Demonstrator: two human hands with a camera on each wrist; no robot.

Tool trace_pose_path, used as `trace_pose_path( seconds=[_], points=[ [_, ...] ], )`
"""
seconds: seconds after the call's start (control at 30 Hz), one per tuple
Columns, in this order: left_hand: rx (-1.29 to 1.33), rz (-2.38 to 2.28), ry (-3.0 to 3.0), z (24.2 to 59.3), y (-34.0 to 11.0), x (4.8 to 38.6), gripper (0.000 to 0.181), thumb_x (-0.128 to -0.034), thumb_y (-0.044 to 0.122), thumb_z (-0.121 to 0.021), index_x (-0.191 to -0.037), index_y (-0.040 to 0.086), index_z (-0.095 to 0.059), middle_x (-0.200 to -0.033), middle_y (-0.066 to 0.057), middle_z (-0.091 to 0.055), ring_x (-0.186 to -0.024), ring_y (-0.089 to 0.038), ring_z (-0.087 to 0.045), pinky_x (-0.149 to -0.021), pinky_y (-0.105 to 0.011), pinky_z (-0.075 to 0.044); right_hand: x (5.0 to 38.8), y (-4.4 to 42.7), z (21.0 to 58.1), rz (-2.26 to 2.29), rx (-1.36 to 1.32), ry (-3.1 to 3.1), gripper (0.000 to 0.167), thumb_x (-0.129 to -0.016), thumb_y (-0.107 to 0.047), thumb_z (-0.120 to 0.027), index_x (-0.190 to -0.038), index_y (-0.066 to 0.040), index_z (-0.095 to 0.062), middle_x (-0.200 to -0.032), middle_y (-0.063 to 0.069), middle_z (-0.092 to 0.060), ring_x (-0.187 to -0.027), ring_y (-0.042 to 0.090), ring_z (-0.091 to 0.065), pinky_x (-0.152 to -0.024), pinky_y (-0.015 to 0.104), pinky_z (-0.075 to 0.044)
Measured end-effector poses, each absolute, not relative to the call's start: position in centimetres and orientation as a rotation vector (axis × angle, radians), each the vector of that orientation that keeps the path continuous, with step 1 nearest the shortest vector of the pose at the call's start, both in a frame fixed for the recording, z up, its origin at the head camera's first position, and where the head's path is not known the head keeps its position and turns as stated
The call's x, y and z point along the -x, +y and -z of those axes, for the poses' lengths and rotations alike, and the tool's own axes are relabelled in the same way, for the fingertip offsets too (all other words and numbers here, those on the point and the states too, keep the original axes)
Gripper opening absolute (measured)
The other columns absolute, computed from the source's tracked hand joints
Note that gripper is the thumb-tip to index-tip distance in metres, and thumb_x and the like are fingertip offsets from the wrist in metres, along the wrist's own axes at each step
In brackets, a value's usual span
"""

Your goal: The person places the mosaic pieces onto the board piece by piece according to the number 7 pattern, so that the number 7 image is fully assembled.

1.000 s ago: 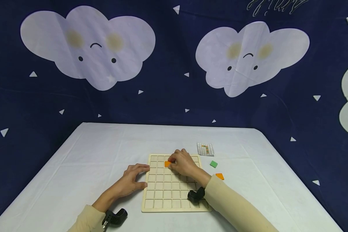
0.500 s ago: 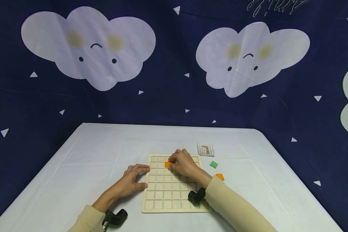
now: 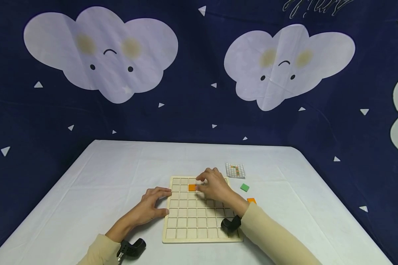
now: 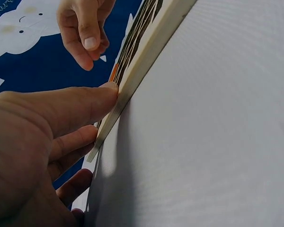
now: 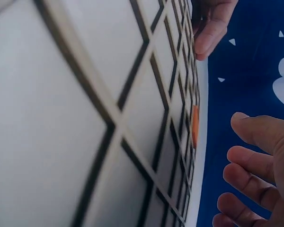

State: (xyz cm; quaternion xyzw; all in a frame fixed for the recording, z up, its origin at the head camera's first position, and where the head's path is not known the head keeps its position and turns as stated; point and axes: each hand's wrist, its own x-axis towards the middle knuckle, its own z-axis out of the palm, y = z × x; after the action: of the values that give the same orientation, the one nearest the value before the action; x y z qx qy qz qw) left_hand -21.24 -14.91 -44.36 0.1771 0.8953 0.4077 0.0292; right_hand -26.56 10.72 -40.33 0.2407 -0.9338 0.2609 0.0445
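An orange square piece (image 3: 192,187) lies in a cell of the second row from the far edge of the wooden grid board (image 3: 191,222). My right hand (image 3: 215,187) hovers just right of that piece, fingers parted, holding nothing; the right wrist view shows a gap between the fingers and the orange piece (image 5: 195,126). My left hand (image 3: 148,207) rests against the board's left edge, its fingertips and thumb touching the rim, fingers relaxed. In the left wrist view the thumb of my left hand (image 4: 47,127) touches the side of the board (image 4: 138,71).
Right of the board lie a green piece (image 3: 244,187) and another orange piece (image 3: 251,200), the latter partly hidden by my right sleeve. A small printed grid card (image 3: 234,170) is beyond them on the white tabletop (image 3: 126,162). A dark cloud-patterned cloth (image 3: 199,121) hangs behind.
My right hand has let go of the orange piece on the board, its fingers have parted and it has moved slightly right. My left hand has stayed in place.
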Motion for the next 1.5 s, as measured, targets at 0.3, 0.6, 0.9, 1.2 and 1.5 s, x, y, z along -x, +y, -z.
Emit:
trace_pose_path(
  seconds=[0.3, 0.6, 0.9, 1.2, 1.5],
  points=[
    [-0.551, -1.284, 2.744, 44.4, -15.0, 21.2, 0.055, -0.0749, 0.014, -0.075, -0.126, 0.009, -0.058, -0.137, -0.003, -0.05, -0.129, -0.028, -0.033, -0.104, -0.054, -0.018, 26.1, 12.2, 39.4, -0.805, -0.679, -2.817, 0.031, -0.081, -0.028, -0.073, -0.107, -0.011, -0.07, -0.096, 0.001, -0.061, -0.085, 0.014, -0.043, -0.078, 0.032, -0.037],
    [-0.543, -1.271, 2.749, 44.1, -14.8, 21.0, 0.054, -0.0753, 0.015, -0.076, -0.126, 0.01, -0.058, -0.139, -0.003, -0.049, -0.129, -0.028, -0.033, -0.104, -0.056, -0.02, 25.5, 14.0, 38.9, -0.827, -0.625, -2.801, 0.033, -0.081, -0.027, -0.073, -0.109, -0.01, -0.069, -0.098, 0.004, -0.061, -0.085, 0.015, -0.042, -0.076, 0.032, -0.036],
    [-0.554, -1.272, 2.754, 44.1, -14.8, 21.0, 0.054, -0.0756, 0.014, -0.075, -0.126, 0.009, -0.058, -0.139, -0.003, -0.049, -0.129, -0.027, -0.033, -0.103, -0.054, -0.021, 25.2, 15.8, 38.8, -0.796, -0.571, -2.802, 0.035, -0.08, -0.027, -0.074, -0.11, -0.01, -0.069, -0.099, 0.003, -0.061, -0.089, 0.016, -0.044, -0.075, 0.031, -0.036],
    [-0.541, -1.28, 2.753, 44.2, -14.8, 20.9, 0.054, -0.0756, 0.015, -0.075, -0.127, 0.009, -0.058, -0.139, -0.003, -0.049, -0.129, -0.027, -0.033, -0.103, -0.054, -0.022, 25.0, 17.4, 38.9, -0.802, -0.565, -2.767, 0.037, -0.08, -0.026, -0.073, -0.111, -0.008, -0.068, -0.104, 0.003, -0.064, -0.098, 0.024, -0.053, -0.093, 0.048, -0.043],
    [-0.536, -1.285, 2.744, 44.3, -14.9, 21.0, 0.054, -0.0759, 0.014, -0.075, -0.126, 0.01, -0.058, -0.139, -0.002, -0.049, -0.129, -0.027, -0.033, -0.104, -0.055, -0.021, 25.3, 19.1, 39.1, -0.761, -0.536, -2.754, 0.036, -0.08, -0.025, -0.073, -0.111, -0.008, -0.068, -0.106, 0.005, -0.065, -0.094, 0.022, -0.051, -0.078, 0.036, -0.043]
  ],
)
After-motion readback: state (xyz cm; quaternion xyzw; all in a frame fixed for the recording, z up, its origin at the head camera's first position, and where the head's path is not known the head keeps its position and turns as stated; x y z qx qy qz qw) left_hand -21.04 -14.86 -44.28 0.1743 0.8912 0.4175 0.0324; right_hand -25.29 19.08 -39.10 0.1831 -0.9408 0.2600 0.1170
